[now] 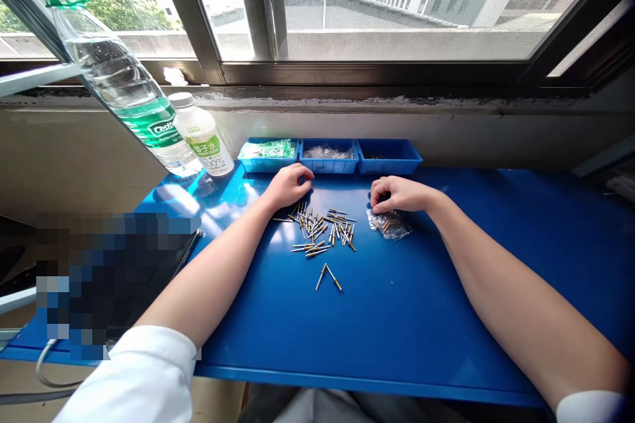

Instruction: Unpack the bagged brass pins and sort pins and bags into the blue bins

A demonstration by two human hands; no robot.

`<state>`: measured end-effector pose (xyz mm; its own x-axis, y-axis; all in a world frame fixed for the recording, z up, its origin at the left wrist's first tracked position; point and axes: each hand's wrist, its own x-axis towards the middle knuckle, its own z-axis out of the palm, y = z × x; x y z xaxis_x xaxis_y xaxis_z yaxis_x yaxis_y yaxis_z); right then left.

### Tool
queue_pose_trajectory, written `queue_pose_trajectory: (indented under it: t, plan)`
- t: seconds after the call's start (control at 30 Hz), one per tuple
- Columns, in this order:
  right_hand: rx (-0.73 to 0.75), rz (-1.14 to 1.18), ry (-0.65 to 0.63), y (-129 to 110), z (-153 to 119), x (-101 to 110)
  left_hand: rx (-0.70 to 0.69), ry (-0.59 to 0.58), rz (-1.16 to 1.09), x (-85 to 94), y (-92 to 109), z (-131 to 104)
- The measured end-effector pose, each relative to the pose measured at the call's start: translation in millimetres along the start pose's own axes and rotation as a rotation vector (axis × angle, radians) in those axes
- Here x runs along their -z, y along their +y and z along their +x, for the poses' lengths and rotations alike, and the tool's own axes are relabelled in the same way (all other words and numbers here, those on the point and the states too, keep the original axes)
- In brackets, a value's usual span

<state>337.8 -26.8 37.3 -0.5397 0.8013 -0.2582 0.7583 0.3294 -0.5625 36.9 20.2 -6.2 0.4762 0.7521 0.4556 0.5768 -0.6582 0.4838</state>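
My left hand is at the front of the blue bins, its fingers curled together near the middle bin. Whatever may be between those fingertips is hidden. To the right, my right hand is closed, with thumb and fingertips at the upper edge of a clear plastic bag that has brass-coloured pieces inside. Between and below the hands lies a loose heap of small metal rods, silver at one end and gold-coloured at the other. Two such rods lie apart, nearer to me, forming an upside-down V.
Three blue bins stand along the wall: green-and-white packets fill the left bin, clear plastic the middle bin, small dark pieces the right bin. A large water bottle and white bottle stand at left on the blue table.
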Motion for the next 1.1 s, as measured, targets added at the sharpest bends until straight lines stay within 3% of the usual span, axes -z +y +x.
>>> queue_pose_trajectory:
  t: [0.43,0.67,0.87,0.97,1.1]
  plan:
    - [-0.051,-0.021,-0.062,-5.8,-0.8,1.7,0.021,-0.049,0.032,2.0,1.7,0.0]
    - [-0.007,-0.07,-0.067,-4.8,2.4,-0.3,0.023,-0.062,0.036,1.2,1.3,-0.1]
    - [-0.02,0.023,-0.041,-3.7,-0.6,0.3,0.032,-0.07,0.044,1.0,0.7,-0.5]
    - [-0.04,0.186,0.018,-1.9,-2.1,-1.7,0.028,-0.068,0.041,1.2,0.8,-0.4]
    - [0.007,0.402,0.215,-3.2,0.3,-7.3,0.023,-0.07,0.037,1.1,0.7,-0.5]
